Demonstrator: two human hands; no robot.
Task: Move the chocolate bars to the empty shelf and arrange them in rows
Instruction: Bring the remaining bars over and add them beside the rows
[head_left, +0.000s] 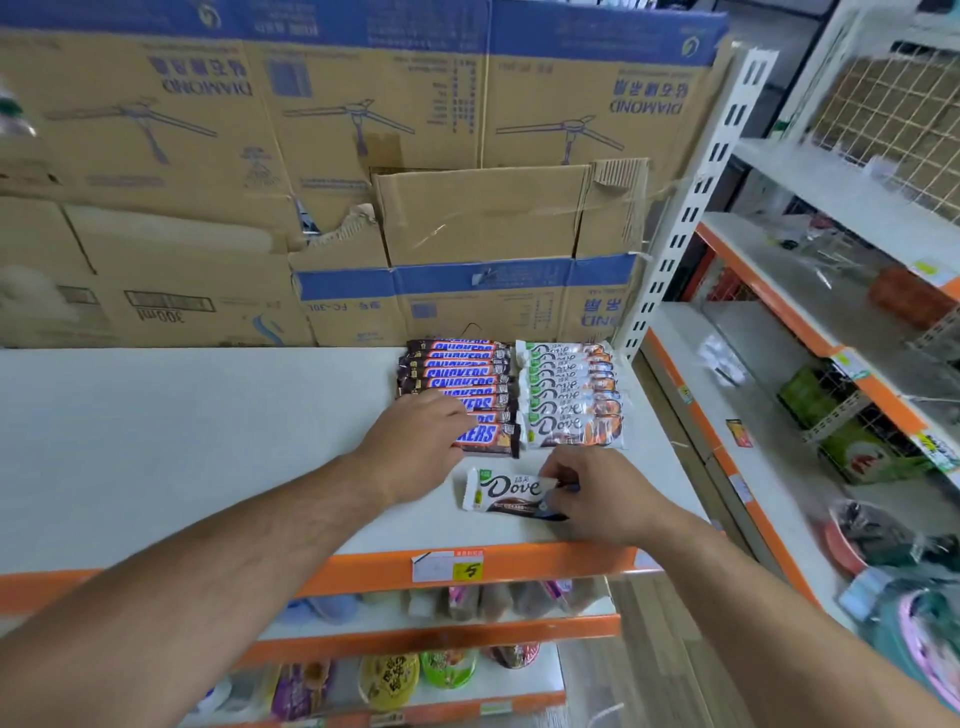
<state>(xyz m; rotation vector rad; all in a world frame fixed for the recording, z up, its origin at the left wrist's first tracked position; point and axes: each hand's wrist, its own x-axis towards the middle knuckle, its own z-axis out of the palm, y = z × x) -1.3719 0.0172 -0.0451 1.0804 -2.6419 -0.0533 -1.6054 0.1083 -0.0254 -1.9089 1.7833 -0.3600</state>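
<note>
On the white shelf (182, 441), a row of several brown Snickers bars (457, 374) lies beside a row of several white Dove bars (571, 400). My left hand (421, 441) rests on the nearest Snickers bar, fingers curled over its left end. In front of the rows lies a single Dove bar (504, 491). My right hand (597, 493) pinches its right end against the shelf.
Stacked cardboard boxes (363, 182) form a wall behind the shelf. The shelf's orange front edge (519, 564) carries a price tag. Lower shelves hold packaged snacks (395, 680). A second shelving unit (831, 338) with goods stands to the right.
</note>
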